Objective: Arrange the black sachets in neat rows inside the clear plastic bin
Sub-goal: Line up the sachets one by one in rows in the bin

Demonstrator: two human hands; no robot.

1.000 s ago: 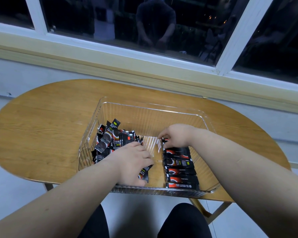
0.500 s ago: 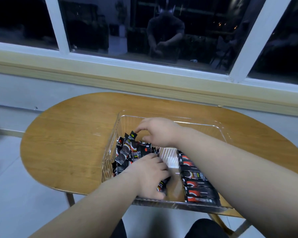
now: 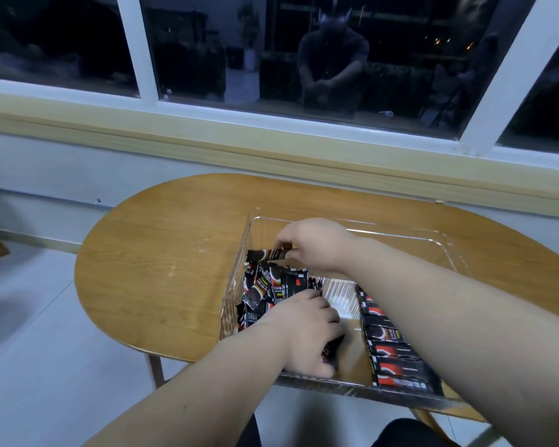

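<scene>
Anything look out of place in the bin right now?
Yes: the left-side pile of sachets in the bin lies jumbled, tilted every way, unlike the flat row on the right.

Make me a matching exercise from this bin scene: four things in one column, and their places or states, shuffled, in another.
1. right hand
2. left hand
3. neat row
4. loose pile

A. jumbled on the left side of the bin
B. pinching one sachet above the pile
C. lined up on the bin's right side
D. by the bin's near wall, fingers curled over sachets

Pairs: 1-B, 2-D, 3-C, 4-A
</scene>
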